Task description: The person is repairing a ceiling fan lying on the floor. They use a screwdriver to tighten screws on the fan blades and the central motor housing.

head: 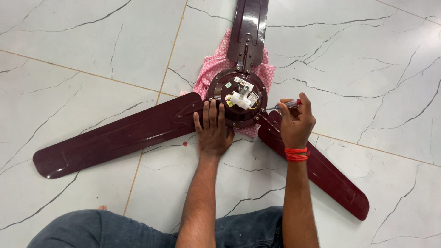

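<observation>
Head camera: a maroon three-bladed ceiling fan (239, 98) is seen lying on a white marble-patterned tiled floor (92, 41), its motor hub just above the centre of the frame and resting on a pink patterned cloth (212, 66). One blade is stretched toward the lower left, one toward the lower right, and one up past the top edge. The hub's cover appears to have been taken off already: a white capacitor (240, 99) and coloured wiring are exposed in the open centre. The left hand (212, 133) is laid flat and open, fingers pressed against the lower rim of the hub, nothing grasped. The right hand (296, 124) is closed around a red-handled screwdriver (285, 105), its shaft pointed left at the hub's right edge, near the root of the lower-right blade. All three blades are still attached, so whatever is being loosened or tightened at that edge is judged unfinished. Denim-clad knees are visible along the bottom of the frame.
</observation>
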